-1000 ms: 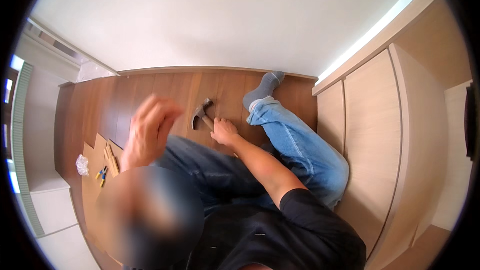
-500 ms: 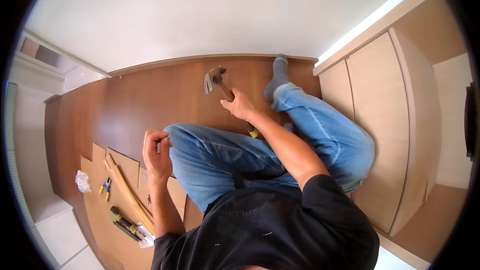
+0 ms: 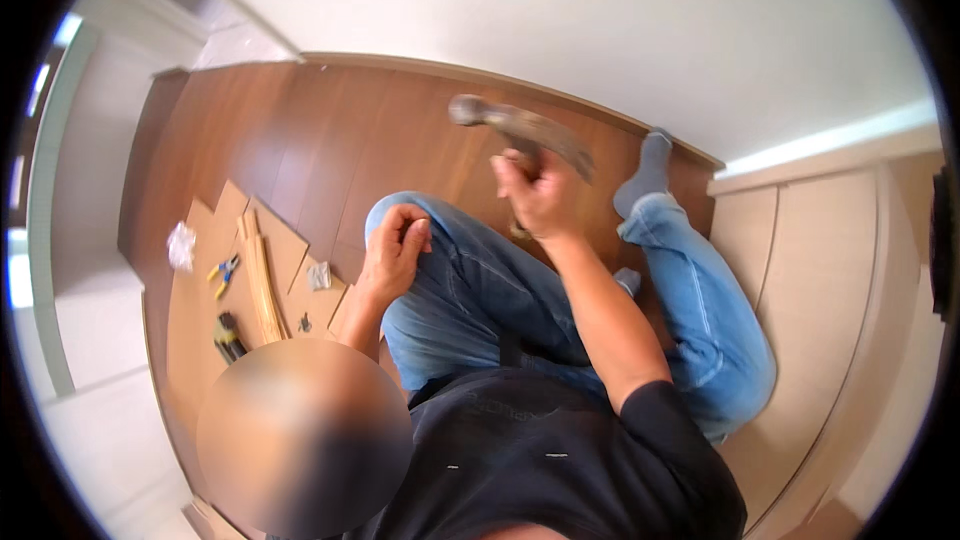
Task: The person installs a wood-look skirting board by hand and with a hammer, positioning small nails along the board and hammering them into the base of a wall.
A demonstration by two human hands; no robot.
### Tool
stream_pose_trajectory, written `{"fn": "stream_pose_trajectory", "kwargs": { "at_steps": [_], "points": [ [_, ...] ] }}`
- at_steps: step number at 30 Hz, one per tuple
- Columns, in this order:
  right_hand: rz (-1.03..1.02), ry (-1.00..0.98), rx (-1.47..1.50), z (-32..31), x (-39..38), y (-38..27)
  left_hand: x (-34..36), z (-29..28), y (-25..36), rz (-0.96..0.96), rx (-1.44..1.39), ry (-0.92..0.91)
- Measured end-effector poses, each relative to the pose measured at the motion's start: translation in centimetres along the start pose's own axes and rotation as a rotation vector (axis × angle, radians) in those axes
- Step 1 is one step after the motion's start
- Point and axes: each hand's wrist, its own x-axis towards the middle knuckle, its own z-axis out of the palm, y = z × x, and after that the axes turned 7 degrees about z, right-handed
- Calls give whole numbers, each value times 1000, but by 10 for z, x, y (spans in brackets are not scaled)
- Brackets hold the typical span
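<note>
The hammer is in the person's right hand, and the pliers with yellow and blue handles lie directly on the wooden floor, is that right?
Not quite: the head view shows the pliers lying on brown cardboard. The hammer is indeed in the right hand.

Brown wood floor (image 3: 330, 160), white wall (image 3: 600, 30), pale wooden cabinet (image 3: 820, 270) at right

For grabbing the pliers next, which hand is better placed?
Probably the left hand: it is nearer the pliers on the cardboard, while the right hand grips the hammer. Whether the left holds anything is unclear.
</note>
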Motion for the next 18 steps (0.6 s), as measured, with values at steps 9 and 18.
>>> {"fn": "stream_pose_trajectory", "kwargs": {
  "at_steps": [9,18],
  "points": [
    [-388,217,-176,-130,60,-58,92,58,29,7,-68,-55],
    [-412,342,-74,-166,141,17,214,169,-124,54,273,-204]
  ]
}}
